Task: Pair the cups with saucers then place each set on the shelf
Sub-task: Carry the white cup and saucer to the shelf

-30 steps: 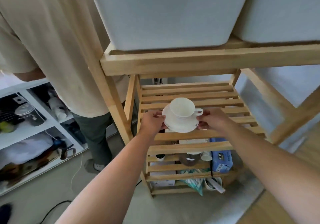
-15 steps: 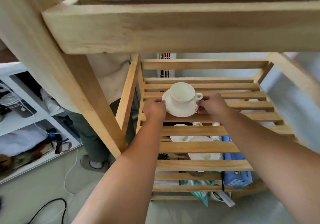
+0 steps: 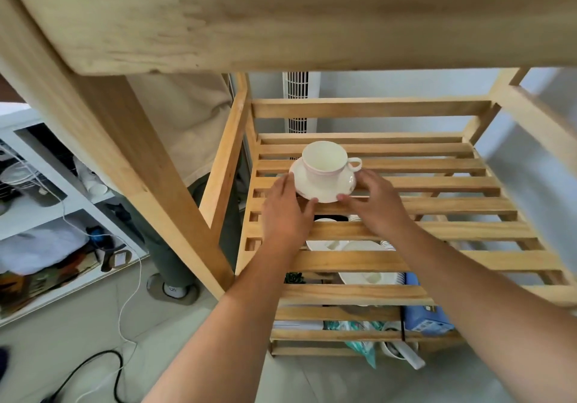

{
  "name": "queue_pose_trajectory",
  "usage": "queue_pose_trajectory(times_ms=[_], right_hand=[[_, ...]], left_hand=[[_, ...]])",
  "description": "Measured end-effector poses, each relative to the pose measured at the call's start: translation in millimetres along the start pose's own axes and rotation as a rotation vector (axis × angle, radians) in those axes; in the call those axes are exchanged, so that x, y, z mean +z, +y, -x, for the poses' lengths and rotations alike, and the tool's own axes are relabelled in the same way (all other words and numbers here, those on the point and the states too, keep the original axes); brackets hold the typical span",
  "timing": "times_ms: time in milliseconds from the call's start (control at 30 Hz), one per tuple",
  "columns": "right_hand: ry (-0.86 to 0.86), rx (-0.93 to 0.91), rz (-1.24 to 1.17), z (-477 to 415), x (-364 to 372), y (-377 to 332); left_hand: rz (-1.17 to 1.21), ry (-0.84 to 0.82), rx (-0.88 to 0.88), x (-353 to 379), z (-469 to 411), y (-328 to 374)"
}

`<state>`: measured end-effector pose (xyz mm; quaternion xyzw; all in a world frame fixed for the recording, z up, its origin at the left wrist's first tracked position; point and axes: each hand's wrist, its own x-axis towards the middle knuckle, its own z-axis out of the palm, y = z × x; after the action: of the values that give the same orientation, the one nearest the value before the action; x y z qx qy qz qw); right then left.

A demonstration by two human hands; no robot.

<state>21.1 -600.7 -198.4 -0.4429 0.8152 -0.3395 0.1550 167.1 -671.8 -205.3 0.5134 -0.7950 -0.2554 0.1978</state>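
Note:
A white cup [image 3: 324,160] with its handle to the right stands on a white saucer [image 3: 345,185]. The set is low over the back-left part of the wooden slatted shelf [image 3: 437,184], at or just above the slats. My left hand [image 3: 285,212] grips the saucer's left and front rim. My right hand [image 3: 374,206] grips its right and front rim, thumb under the near edge. More white saucers [image 3: 368,276] show through the slats on the level below.
A thick wooden beam of the upper shelf [image 3: 281,18] hangs close overhead. Another person [image 3: 187,121] stands left of the rack. A white cabinet [image 3: 46,215] with clutter is at far left. A blue box [image 3: 424,318] sits on the lower level, and cables [image 3: 93,368] cross the floor.
Both hands have carried the cup and saucer forward and down under the upper beam onto the slatted shelf. The view has dipped lower and closer to the rack.

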Motion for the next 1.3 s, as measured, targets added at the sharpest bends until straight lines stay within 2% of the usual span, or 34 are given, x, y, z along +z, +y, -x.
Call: queue_pose_trajectory(times_ms=[67, 267, 433, 967, 1200, 1300], right_hand=[[-0.042, -0.021, 0.073, 4, 5, 6], [-0.019, 0.010, 0.070, 2, 8, 5], [0.025, -0.029, 0.172, -12, 8, -1], [0.032, 0.001, 0.089, -34, 11, -15], [0.059, 0.014, -0.029, 23, -26, -31], [0.069, 0.025, -0.070, 74, -65, -43]], left_hand=[[-0.102, -0.034, 0.060, 4, 3, -7], [-0.101, -0.047, 0.025, 4, -3, -5], [-0.123, -0.060, 0.028, 7, -22, -2], [-0.069, -0.065, -0.020, 11, -50, 0], [0.066, -0.087, 0.047, -20, 3, 26], [0.114, -0.111, 0.167, -45, 51, 50]])
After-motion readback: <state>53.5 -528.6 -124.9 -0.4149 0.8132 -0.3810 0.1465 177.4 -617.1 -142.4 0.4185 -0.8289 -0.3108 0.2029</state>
